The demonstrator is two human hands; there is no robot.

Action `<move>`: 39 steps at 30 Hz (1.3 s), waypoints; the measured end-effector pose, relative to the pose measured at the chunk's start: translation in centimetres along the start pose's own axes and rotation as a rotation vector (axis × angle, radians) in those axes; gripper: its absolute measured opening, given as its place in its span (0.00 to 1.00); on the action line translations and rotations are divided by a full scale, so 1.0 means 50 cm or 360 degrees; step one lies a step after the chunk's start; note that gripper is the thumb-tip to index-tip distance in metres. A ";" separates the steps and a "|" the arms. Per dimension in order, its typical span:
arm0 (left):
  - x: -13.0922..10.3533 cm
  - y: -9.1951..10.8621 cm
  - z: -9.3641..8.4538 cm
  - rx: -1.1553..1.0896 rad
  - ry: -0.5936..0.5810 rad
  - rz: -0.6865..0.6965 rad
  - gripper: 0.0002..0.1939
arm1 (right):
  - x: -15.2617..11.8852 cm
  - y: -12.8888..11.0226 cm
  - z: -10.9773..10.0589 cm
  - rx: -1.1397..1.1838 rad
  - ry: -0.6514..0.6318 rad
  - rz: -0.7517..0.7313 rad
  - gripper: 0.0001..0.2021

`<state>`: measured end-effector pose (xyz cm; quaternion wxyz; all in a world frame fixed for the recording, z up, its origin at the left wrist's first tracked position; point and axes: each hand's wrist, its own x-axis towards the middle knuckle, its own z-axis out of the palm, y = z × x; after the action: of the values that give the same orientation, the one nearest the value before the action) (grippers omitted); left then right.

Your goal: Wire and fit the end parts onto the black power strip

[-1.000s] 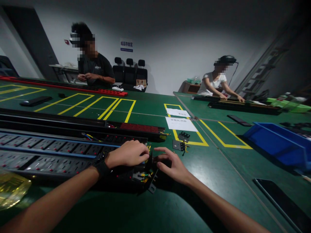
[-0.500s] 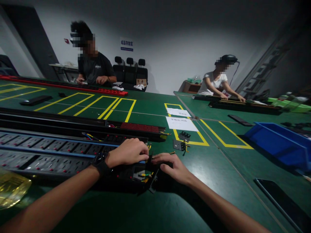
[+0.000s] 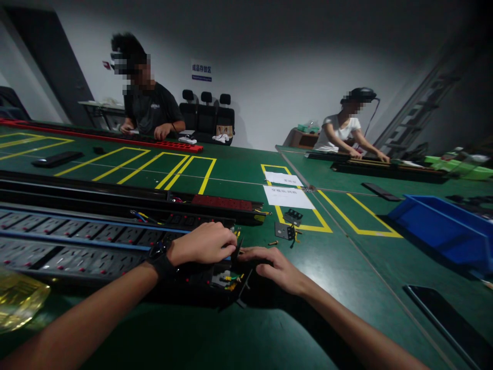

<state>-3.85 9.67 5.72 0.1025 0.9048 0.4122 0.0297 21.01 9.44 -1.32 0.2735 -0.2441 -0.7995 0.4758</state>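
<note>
My left hand (image 3: 210, 242), with a dark watch on its wrist, lies over the end of a power strip (image 3: 127, 235) with a blue edge. Its fingers are curled, and thumb and fingertips pinch at a small black end plate (image 3: 239, 248). From the other side, my right hand (image 3: 275, 263) has its fingertips at the same plate, with the thumb bent below; the exact contact is hidden. In front, a second power strip (image 3: 92, 262) shows green and yellow wires (image 3: 233, 280) at its end, where another dark end plate (image 3: 244, 292) hangs tilted.
Behind lies a black channel with dark red sockets (image 3: 223, 202). Beyond my right hand are a brass-coloured screw (image 3: 273, 243), black brackets (image 3: 285, 230) and paper sheets (image 3: 288, 197). A blue bin (image 3: 442, 226) and a phone (image 3: 442, 318) are at right. Two people work across the table.
The black end plate now stands more upright between my hands. My right fingertips have shifted slightly, while my left hand stays almost in place.
</note>
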 end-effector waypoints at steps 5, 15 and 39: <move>0.000 0.003 -0.005 -0.0005 0.0047 -0.0011 0.11 | 0.001 0.012 -0.001 0.0035 0.0061 -0.0013 0.20; 0.001 -0.009 -0.004 -0.0088 0.0083 -0.0036 0.09 | 0.002 0.020 0.000 -0.0169 0.0086 -0.0070 0.19; 0.000 -0.028 0.029 -0.0193 0.0343 0.0151 0.12 | -0.001 0.023 0.002 -0.0486 0.0499 0.0077 0.24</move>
<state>-4.71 10.33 4.00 0.1105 0.9069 0.3752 0.1564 21.12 9.86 -2.40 0.3428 -0.3729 -0.8038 0.3119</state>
